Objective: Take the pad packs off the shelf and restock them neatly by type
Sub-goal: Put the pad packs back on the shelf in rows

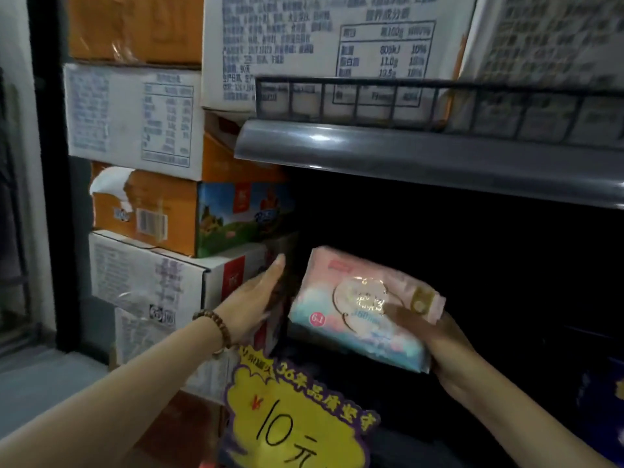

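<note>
Since the yellow price sign (pixel 293 420) juts up nearest, the pad pack (pixel 354 312) is held clear above it at the dark opening under the grey shelf (pixel 405 157), seemingly to be slid in flat. It is clamped at its right end by the right hand (pixel 442 346), thumb on its face, fingers beneath. The left hand (pixel 256 295) is held straight-fingered and empty just left of it, beside stacked cartons (pixel 148 282).

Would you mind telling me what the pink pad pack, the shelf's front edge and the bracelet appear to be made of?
Pad pack: soft glossy plastic film, judging by glare patches and wrinkles.
Shelf front edge: smooth grey plastic or coated metal; a bright highlight runs along its curve.
Bracelet: round brown beads, probably wood, matte.
</note>
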{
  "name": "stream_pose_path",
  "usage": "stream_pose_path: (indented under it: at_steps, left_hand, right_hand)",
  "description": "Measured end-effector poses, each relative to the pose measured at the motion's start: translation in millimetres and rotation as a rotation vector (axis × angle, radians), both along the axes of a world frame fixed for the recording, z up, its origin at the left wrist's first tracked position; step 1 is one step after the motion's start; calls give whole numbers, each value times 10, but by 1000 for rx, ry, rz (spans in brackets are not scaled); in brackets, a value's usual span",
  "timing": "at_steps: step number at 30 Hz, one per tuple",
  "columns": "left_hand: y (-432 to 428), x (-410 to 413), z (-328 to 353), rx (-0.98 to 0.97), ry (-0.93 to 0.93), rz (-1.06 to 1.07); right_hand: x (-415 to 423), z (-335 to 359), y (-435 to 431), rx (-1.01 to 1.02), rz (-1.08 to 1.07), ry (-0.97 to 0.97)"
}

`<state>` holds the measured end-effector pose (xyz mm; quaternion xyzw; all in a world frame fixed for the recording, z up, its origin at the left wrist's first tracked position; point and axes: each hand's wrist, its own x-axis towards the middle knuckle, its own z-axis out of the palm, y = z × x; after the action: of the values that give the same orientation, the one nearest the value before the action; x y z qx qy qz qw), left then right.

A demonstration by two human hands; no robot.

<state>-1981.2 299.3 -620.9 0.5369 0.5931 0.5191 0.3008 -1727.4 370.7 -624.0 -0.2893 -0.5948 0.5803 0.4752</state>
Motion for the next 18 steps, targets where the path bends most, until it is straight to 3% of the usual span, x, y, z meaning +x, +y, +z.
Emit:
stream_pose_path:
  at_steps: [2,4,9,11,14,16,18]
  left_hand:
    - [40,-54,-119,-16,125,-5]
    - [164,-127,-318,-13,127,81]
    - [432,-229,-375,-214,247,24]
    - [452,-272,-409,-198,253,10]
    - [453,-238,-402,-165,244,3]
    - [451,-216,-389,-167,265,0]
    - [452,-203,-398,-153,271,7]
  right_hand:
    - [-105,35,253,20,10,39]
    - [-251,42,484,57,-14,-10]
    - [-708,-38,1085,86,-96,-151]
    - [-848,-80,1250,115,-108,-242]
    - [-950,-226,1449,251,-155,-216]
    - [-911,-291,1472,482,-320,-294]
    - [-838,-312,1463,1011,-548,-646]
